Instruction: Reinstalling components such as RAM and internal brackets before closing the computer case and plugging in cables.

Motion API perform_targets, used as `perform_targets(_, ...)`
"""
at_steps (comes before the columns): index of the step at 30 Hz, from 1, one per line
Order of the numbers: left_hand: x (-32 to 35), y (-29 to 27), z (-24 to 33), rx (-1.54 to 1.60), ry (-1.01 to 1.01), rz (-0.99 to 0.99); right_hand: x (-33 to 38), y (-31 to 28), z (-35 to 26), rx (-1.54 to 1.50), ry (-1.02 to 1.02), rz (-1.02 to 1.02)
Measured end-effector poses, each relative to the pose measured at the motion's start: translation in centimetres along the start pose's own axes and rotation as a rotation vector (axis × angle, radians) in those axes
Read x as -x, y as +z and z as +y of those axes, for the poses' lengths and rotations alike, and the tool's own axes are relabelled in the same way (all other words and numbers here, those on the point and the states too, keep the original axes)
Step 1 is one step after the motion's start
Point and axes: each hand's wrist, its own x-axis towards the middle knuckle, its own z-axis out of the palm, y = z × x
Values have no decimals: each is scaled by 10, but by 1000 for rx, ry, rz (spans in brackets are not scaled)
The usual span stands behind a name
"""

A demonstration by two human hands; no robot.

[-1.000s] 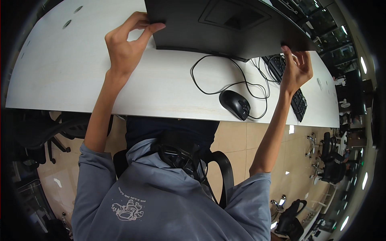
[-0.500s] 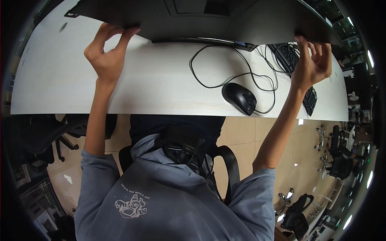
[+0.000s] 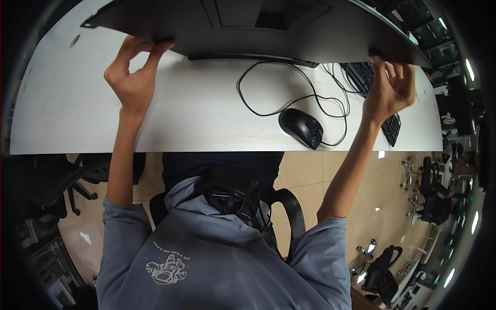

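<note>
Fingers [image 3: 164,46] pinch the black monitor [image 3: 248,39] — seemingly barely parted.

Monitor [image 3: 310,41] spans far side of desk [image 3: 196,119], beyond mouse. Left hand [image 3: 135,82] on its lower edge, left part; right hand [image 3: 390,90] on same edge, right part. Mouse [image 3: 299,127] on desk, near front edge, between hands. Cable [image 3: 239,85] loops left, behind and right of mouse. Keyboard [image 3: 392,129] right of mouse, partly hidden by right hand. Chair [image 3: 126,170] on person's left, others farther off right.
</note>
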Motion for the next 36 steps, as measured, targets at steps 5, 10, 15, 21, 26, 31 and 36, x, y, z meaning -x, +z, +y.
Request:
perform_targets(5, -8, 5, 13, -15, 35, -40, 9, -4, 20, -54, 49, -36)
perform_targets(10, -6, 6, 14, 7, 32, -58, 15, -10, 30, -50, 59, -40)
perform_targets(15, -16, 6, 21, -35, 11, -97, 17, 2, 29, -140, 113, 71)
perform_targets(21, -26, 8, 20, -51, -45, -161, 6, 4, 45, -89, 155, 45)
perform_targets(26, -40, 12, 24, -93, -96, -172, -11, 13, 39, 25, 144, -40)
perform_targets(31, -26, 12, 19, -107, 27, -141, -1, -2, 35, 69, 150, -21)
perform_targets(36, -1, 10, 21, -15, 118, -15, 23, -14, 20, 75, 109, 22)
